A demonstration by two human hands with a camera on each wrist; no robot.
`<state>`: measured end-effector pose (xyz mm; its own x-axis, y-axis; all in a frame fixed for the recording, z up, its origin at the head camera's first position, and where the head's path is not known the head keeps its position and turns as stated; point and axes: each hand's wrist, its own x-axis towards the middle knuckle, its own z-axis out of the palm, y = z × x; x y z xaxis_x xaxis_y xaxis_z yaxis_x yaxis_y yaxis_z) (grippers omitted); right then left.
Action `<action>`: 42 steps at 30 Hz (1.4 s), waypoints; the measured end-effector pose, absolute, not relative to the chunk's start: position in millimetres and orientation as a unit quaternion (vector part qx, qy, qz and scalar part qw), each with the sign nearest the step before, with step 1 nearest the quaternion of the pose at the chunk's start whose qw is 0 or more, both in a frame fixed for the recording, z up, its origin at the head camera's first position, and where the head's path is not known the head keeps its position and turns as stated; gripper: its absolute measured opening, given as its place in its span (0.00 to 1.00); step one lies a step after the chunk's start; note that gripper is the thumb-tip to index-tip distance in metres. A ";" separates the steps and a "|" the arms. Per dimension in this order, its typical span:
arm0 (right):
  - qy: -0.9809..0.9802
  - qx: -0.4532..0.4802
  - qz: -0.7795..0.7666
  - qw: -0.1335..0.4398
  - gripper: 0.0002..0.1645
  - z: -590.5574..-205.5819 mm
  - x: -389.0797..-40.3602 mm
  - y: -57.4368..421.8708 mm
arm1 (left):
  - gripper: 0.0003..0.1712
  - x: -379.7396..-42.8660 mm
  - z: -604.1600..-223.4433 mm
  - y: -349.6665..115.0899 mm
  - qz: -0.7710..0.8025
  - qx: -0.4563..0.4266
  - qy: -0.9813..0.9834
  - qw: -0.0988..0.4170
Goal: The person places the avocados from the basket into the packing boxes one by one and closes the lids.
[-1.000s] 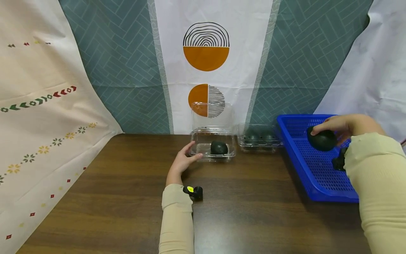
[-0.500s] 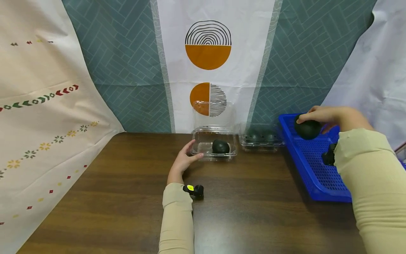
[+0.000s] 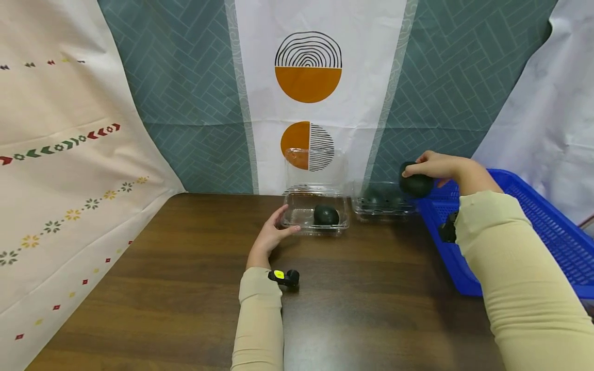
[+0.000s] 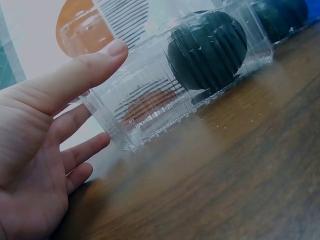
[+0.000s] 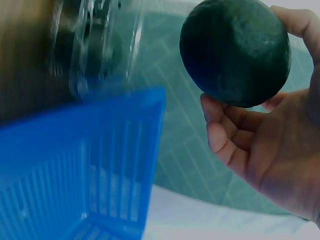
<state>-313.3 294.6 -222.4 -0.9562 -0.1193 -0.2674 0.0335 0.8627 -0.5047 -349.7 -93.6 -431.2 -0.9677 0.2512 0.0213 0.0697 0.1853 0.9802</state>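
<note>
My right hand (image 3: 443, 167) grips a dark green avocado (image 3: 417, 185) between thumb and fingers. It is held in the air over the left rim of the blue basket, overlapping the closed clear box behind it in the head view. My left hand (image 3: 268, 238) holds the left corner of an open clear plastic clamshell box (image 3: 297, 226), thumb at the front rim and fingers along the side. One avocado (image 3: 327, 215) lies in the right part of this box; its lid (image 3: 316, 167) stands upright at the back.
A closed clear clamshell box (image 3: 384, 211) with dark green fruit inside stands right of the open one. The blue perforated basket (image 3: 573, 257) is at the right, its left side close to that box. Patterned cloth (image 3: 204, 93) hangs behind the wooden table (image 3: 195, 288).
My right hand has carried the avocado leftward from over the inside of the basket to its left rim. The left hand stays at the open box.
</note>
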 end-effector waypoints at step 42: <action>0.924 -0.050 -0.375 0.062 0.37 -296.2 -369.4 121.5 | 0.55 -353.3 -435.5 -91.5 0.625 0.106 0.772 0.042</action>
